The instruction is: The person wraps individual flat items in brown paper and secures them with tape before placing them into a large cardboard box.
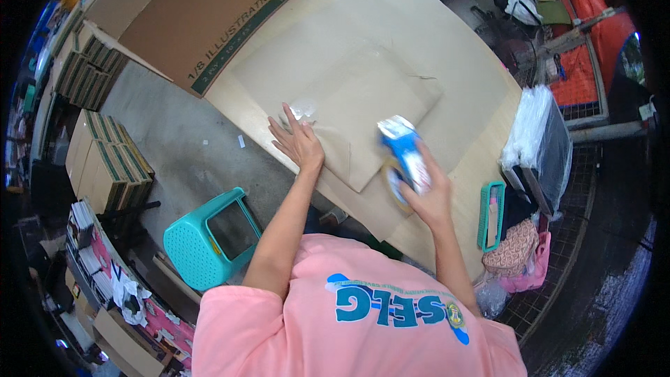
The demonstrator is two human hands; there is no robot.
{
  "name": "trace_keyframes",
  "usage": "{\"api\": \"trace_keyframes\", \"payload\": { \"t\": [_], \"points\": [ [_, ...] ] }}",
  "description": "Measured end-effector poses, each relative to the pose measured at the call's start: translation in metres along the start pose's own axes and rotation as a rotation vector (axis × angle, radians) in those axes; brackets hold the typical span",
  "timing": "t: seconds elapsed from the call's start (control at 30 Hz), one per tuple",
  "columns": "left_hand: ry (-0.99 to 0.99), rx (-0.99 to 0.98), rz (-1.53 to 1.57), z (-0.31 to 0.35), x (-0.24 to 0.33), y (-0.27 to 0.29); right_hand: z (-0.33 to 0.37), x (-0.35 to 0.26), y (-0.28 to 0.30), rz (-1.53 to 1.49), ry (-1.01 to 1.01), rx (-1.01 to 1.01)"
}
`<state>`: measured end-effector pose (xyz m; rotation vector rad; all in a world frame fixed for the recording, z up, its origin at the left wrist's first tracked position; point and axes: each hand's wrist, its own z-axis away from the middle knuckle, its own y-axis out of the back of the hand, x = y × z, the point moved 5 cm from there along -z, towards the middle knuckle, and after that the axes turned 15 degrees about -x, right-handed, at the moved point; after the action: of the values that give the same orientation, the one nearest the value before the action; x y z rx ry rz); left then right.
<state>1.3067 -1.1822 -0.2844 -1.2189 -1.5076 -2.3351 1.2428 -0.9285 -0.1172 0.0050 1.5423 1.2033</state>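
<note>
A flat package point(373, 101) wrapped in brown kraft paper lies on a larger sheet of brown paper point(447, 42) on the table. My left hand point(301, 143) rests on the package's left edge with its fingers stretched out. Close to those fingertips, a shiny clear patch that looks like tape point(303, 107) catches the light. My right hand point(429, 192) grips a blue and white tape dispenser point(403, 143) with a roll of tape on it, over the package's near right corner. Motion blurs the dispenser slightly, and I cannot tell whether it touches the paper.
An open cardboard carton point(209, 10) stands at the table's far left. On the right are a green plastic basket point(492, 216), a plastic-wrapped stack point(537, 146) and bags point(513, 251). A teal stool point(209, 241) and stacked cartons point(105, 160) stand left of the table.
</note>
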Motion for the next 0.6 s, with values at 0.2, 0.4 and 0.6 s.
{"api": "trace_keyframes", "payload": {
  "t": [0.2, 0.4, 0.6],
  "points": [
    [0.028, 0.122, 0.083, 0.007, 0.004, 0.002, -0.169, -0.084, -0.086, 0.384, 0.114, -0.387],
    [0.034, 0.118, 0.134, 0.007, -0.002, -0.001, -0.203, -0.079, -0.107, 0.538, 0.195, -0.663],
    [0.061, 0.07, 0.046, 0.004, 0.004, 0.004, -0.125, -0.041, -0.071, 0.547, 0.174, -0.638]
  ]
}}
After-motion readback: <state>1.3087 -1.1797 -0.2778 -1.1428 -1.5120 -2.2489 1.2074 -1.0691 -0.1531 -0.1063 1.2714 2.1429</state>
